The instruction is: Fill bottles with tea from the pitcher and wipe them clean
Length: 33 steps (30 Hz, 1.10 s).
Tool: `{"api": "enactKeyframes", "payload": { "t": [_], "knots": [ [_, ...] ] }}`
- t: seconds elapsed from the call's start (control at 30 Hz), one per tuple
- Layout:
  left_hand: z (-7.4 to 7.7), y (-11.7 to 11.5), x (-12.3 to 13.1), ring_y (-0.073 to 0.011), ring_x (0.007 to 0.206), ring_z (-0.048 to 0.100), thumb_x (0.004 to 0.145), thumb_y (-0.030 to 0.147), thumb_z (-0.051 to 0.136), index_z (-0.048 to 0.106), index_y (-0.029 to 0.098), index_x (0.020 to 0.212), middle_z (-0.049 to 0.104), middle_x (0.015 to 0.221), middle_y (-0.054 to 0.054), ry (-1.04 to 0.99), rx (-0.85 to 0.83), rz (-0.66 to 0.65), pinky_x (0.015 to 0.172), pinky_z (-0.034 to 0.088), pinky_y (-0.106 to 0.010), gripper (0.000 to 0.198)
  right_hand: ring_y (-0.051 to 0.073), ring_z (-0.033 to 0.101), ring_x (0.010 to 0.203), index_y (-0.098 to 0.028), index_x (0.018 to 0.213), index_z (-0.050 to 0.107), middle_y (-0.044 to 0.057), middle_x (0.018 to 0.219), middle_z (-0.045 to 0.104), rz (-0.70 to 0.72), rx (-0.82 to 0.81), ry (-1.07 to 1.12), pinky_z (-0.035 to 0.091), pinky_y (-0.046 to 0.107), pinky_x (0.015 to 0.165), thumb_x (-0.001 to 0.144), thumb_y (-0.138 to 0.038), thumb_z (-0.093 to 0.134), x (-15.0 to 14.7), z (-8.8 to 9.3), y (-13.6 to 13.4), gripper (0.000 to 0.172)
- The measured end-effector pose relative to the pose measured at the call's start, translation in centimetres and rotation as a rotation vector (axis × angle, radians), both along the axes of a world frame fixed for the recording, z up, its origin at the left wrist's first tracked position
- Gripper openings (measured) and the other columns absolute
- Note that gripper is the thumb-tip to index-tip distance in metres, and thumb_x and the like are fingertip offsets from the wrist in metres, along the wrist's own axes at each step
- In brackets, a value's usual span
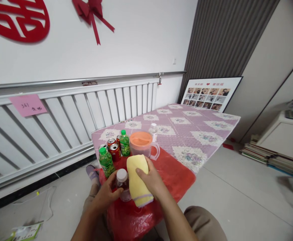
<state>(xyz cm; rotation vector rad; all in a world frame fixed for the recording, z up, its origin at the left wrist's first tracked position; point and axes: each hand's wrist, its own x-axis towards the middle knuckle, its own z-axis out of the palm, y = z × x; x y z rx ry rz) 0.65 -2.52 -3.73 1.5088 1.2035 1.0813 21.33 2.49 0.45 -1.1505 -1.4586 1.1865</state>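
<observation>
My right hand point(150, 177) grips a folded yellow cloth point(138, 180) with a pale purple edge. The cloth is close against a clear plastic bottle point(123, 187) with a white cap. Around that bottle's left side curl the fingers of my left hand point(110, 190). Both hands are over a red plastic sheet point(173, 170) at the near end of the table. Just behind them stands a clear pitcher point(136, 150) with an orange lid. Two green-capped bottles, one nearer point(106, 164) and one farther point(124, 144), stand left of it among several drink cans point(115, 152).
A second white-capped bottle point(153, 130) stands behind the pitcher. The table wears a purple floral cover point(186, 134). A white radiator point(81, 113) runs along the wall at left. A photo board point(209, 93) leans at the far end, and stacked books point(264, 157) lie on the right.
</observation>
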Motion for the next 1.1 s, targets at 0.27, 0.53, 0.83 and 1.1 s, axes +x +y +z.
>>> {"api": "enactKeyframes", "payload": {
  "t": [0.27, 0.53, 0.83, 1.1],
  "knots": [
    [-0.8, 0.2, -0.4, -0.0299, 0.127, 0.049, 0.075, 0.029, 0.064, 0.041, 0.018, 0.134, 0.053, 0.137, -0.012, -0.043, 0.024, 0.008, 0.11, 0.037, -0.044, 0.065, 0.028, 0.057, 0.118, -0.012, 0.136, 0.041, 0.018, 0.129, 0.059, -0.002, 0.063, -0.37, 0.042, 0.042, 0.101, 0.08, -0.023, 0.057, 0.0, -3.7, -0.5, 0.059],
    [-0.9, 0.0, -0.1, -0.0306, 0.126, 0.051, 0.074, 0.023, 0.064, 0.043, 0.017, 0.132, 0.055, 0.134, -0.013, -0.061, 0.029, 0.055, 0.11, 0.038, -0.045, 0.062, 0.031, 0.05, 0.127, -0.013, 0.14, 0.041, 0.019, 0.138, 0.051, -0.039, 0.167, -0.487, 0.04, 0.043, 0.104, 0.081, -0.016, 0.054, -0.3, -2.6, -1.9, 0.06],
    [0.3, -1.0, 1.4, -0.0264, 0.109, 0.062, 0.07, 0.024, 0.067, 0.048, 0.017, 0.125, 0.061, 0.124, -0.011, 0.042, 0.046, 0.267, 0.094, 0.052, -0.04, 0.059, 0.025, 0.046, 0.131, -0.014, 0.142, 0.036, 0.016, 0.142, 0.048, -0.1, 0.214, -0.341, 0.037, 0.043, 0.109, 0.084, -0.025, 0.052, -0.2, -1.5, -1.8, 0.061],
    [-0.7, -0.8, 1.4, -0.0305, 0.114, 0.059, 0.066, 0.025, 0.071, 0.047, 0.017, 0.124, 0.059, 0.125, -0.013, 0.17, 0.062, 0.367, 0.1, 0.047, -0.048, 0.063, 0.031, 0.054, 0.122, -0.012, 0.137, 0.044, 0.021, 0.132, 0.056, -0.024, 0.131, -0.486, 0.043, 0.045, 0.101, 0.079, -0.015, 0.054, -0.2, -4.5, -2.3, 0.059]
  ]
}}
